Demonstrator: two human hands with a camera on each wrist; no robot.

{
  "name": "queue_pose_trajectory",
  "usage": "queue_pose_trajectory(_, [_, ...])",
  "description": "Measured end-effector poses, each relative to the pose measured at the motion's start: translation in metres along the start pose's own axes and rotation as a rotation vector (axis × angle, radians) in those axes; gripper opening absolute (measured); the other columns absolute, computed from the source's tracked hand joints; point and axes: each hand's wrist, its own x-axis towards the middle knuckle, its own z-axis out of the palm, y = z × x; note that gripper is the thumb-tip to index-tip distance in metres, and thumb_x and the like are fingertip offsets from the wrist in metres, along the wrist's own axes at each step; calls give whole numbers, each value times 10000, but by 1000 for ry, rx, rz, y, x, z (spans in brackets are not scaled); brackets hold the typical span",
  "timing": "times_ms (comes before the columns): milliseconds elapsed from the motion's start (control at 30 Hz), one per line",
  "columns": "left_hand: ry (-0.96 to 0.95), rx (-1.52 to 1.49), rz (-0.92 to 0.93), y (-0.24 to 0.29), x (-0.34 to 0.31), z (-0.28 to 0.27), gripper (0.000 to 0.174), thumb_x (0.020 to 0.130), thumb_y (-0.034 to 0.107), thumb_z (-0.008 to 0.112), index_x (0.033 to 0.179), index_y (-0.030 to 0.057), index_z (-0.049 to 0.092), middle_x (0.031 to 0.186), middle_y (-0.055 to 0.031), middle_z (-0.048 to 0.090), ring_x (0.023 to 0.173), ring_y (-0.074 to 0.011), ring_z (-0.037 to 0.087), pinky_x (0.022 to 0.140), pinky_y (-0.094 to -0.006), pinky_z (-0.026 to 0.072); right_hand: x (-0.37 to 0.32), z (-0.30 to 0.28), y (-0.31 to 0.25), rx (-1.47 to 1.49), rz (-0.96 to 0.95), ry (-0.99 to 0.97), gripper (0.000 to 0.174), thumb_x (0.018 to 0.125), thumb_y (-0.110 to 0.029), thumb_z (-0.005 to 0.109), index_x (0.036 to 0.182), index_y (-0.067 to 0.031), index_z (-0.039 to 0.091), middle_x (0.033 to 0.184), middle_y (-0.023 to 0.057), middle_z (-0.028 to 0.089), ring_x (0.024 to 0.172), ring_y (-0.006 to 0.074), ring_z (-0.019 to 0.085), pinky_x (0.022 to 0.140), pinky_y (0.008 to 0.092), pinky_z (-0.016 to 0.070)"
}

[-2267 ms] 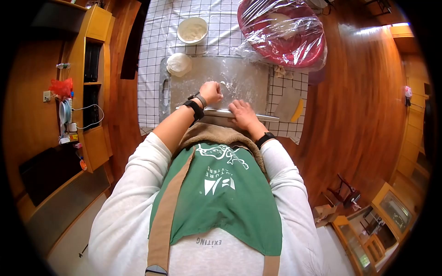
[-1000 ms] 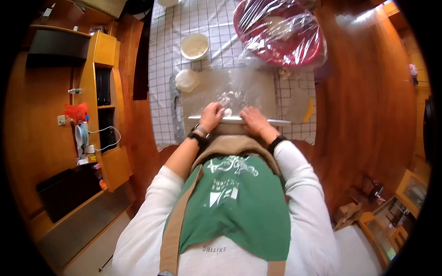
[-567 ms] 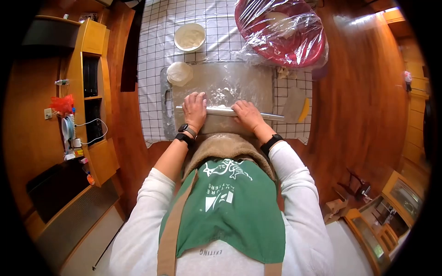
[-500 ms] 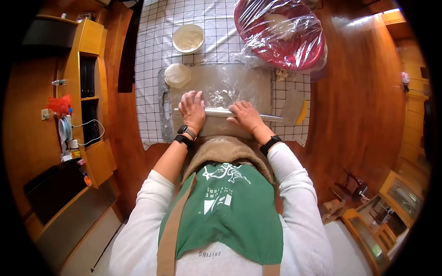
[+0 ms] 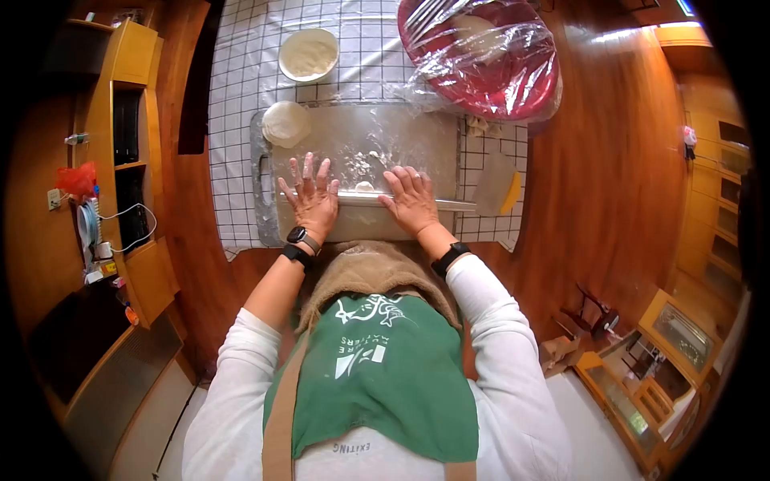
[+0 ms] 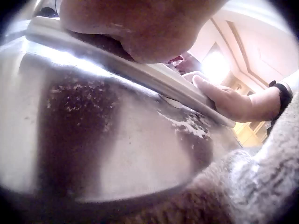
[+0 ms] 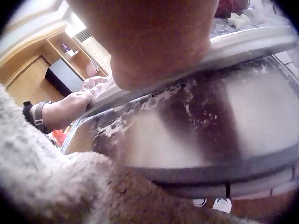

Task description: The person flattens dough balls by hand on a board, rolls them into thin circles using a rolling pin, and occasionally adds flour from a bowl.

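A silvery rolling pin (image 5: 362, 198) lies crosswise on the floury metal board (image 5: 417, 132), close to its near edge. My left hand (image 5: 313, 200) rests on the left part of the pin, its fingers straight and spread. Over on the pin's right half lies my right hand (image 5: 413, 199), palm down with fingers extended forward. Between the hands, a small piece of white dough (image 5: 364, 186) sits right at the pin's far side. Both wrist views show the palms against the rolling pin (image 6: 159, 84). A pile of round dough wrappers (image 5: 286, 124) rests at the board's far left corner.
Beyond the board stand a white bowl of flour (image 5: 309, 55) and a red basin (image 5: 521, 100) under plastic wrap with dough inside. A scraper with a yellow edge (image 5: 511, 194) lies right of the board on the checked cloth (image 5: 241, 64).
My left hand was curled over the board, then beside the dough piece; it has moved left onto the pin and spread its fingers. My right hand stays on the pin, fingers now straighter.
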Motion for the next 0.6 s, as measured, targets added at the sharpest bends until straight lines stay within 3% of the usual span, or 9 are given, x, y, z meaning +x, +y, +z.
queue_pose_trajectory(67, [-13,29,-33,3,7,3,468,941,370,484,1376,236,377,1530,-47,170,1446,-312,11,1107,-626,8,9,2,1,-45,24,87,463,887,-490,496,1211,-160,482,1214,44,463,1179,223,408,1000,415,289])
queue_pose_trajectory(233, [44,6,-59,3,25,5,476,925,367,518,1356,208,395,1517,-60,190,1438,-328,48,1102,-628,47,25,-20,1,51,54,87,402,879,-466,522,1103,-132,506,1110,50,498,1099,240,453,937,405,340])
queue_pose_trajectory(300, [102,-75,-25,0,20,3,463,919,351,530,1340,202,409,1492,-77,222,1431,-344,69,1102,-624,74,15,-18,6,137,-80,-116,372,875,-424,547,1089,-122,516,1078,77,527,1038,275,486,892,415,377])
queue_pose_trajectory(367, [187,-160,53,5,9,-14,409,886,288,578,1267,186,470,1370,-101,346,1354,-361,226,1080,-571,186,3,-19,10,172,-176,-35,321,866,-360,570,1069,-117,516,1045,81,542,993,289,509,848,415,405])
queue_pose_trajectory(433, [210,-170,125,9,-11,-18,357,852,201,602,1198,165,520,1251,-100,451,1256,-337,359,1032,-491,300,-7,-13,14,122,-211,-94,299,845,-286,596,1077,-114,521,1045,86,543,995,287,514,844,403,413])
queue_pose_trajectory(467, [217,-162,127,7,-14,-16,357,852,201,602,1198,165,520,1251,-100,451,1256,-337,359,1032,-491,300,-13,1,20,72,-214,-3,316,775,-247,645,1041,-110,543,1028,77,538,1004,263,523,839,407,430])
queue_pose_trajectory(533, [-57,-427,365,6,-24,-18,323,829,140,610,1145,135,547,1171,-101,504,1149,-315,454,972,-458,381,-20,-9,23,107,-122,-20,308,778,-232,643,1041,-109,543,1032,79,539,1004,263,525,839,407,430])
queue_pose_trajectory(600, [-91,-386,431,11,-24,-16,333,819,129,615,1146,128,554,1157,-98,518,1124,-306,477,951,-428,406,-26,-27,26,140,51,-109,317,780,-210,640,1058,-99,537,1054,87,541,1009,272,523,840,409,429])
